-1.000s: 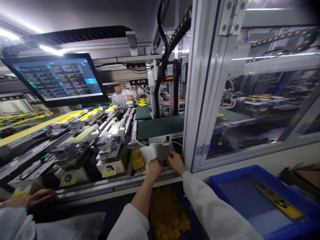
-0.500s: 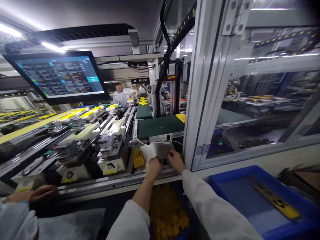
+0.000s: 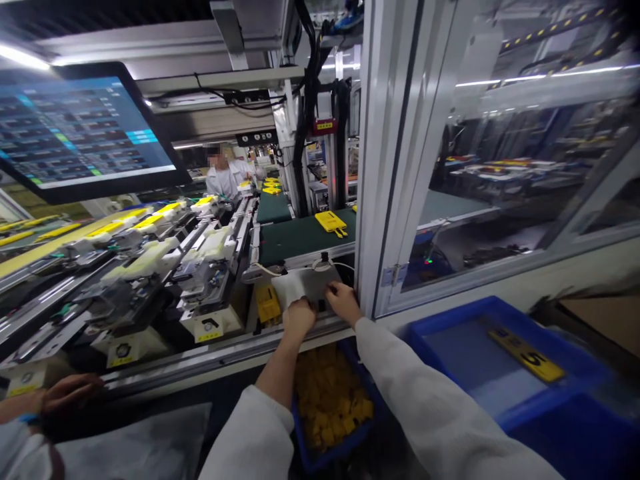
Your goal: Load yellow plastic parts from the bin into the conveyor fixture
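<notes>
My left hand (image 3: pixel 300 316) rests with curled fingers at the lower edge of a grey metal plate (image 3: pixel 313 281); whatever its fingertips hold is hidden. My right hand (image 3: pixel 343 301) is at the plate's right side, its fingers bent together, and anything between them is too small to make out. White paper or film (image 3: pixel 289 285) lies on the plate's left part. A stack of yellow pieces (image 3: pixel 267 303) stands just left of the plate. Below my forearms, a blue bin (image 3: pixel 320 461) holds several small yellow pieces (image 3: pixel 334 400).
Behind the plate a green conveyor (image 3: pixel 295 239) carries a yellow part (image 3: pixel 330 222). White fixtures (image 3: pixel 205 267) line the left. A metal frame post (image 3: pixel 395 133) rises at right, above a blue tray (image 3: pixel 450 320). Another person's hand (image 3: pixel 70 392) is at lower left; a person (image 3: pixel 227 177) stands farther back.
The camera view has shifted, so the screen sits farther left and more of the lower bin shows. A yellow part on the green conveyor is now in full view. Both hands remain at the plate.
</notes>
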Demonstrator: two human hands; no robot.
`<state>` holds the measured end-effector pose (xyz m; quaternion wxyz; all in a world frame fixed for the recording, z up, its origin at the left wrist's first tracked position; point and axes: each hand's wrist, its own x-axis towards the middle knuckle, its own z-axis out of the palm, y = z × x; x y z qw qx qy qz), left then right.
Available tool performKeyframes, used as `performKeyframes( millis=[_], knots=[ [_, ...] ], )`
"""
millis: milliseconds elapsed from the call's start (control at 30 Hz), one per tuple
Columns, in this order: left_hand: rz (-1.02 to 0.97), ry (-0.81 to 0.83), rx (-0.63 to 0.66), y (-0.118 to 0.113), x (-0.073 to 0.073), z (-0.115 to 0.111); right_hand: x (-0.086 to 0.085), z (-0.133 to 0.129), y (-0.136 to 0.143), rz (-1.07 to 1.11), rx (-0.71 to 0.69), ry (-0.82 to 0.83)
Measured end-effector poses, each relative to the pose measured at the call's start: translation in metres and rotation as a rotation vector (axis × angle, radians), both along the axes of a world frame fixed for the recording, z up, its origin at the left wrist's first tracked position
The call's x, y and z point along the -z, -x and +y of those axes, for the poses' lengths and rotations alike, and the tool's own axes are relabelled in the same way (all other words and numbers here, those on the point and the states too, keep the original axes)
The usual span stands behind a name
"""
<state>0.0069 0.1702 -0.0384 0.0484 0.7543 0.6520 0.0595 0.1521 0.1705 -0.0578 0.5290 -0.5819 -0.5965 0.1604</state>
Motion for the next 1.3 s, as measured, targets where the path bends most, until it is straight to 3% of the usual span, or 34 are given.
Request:
performKeyframes(
  millis=[1300],
  knots=[
    [-0.006,-0.010,0.005,-0.0008,-0.0024,-0.0024,0.0005,-0.0011,-0.0012,-0.011,0.005,0.019]
  ],
)
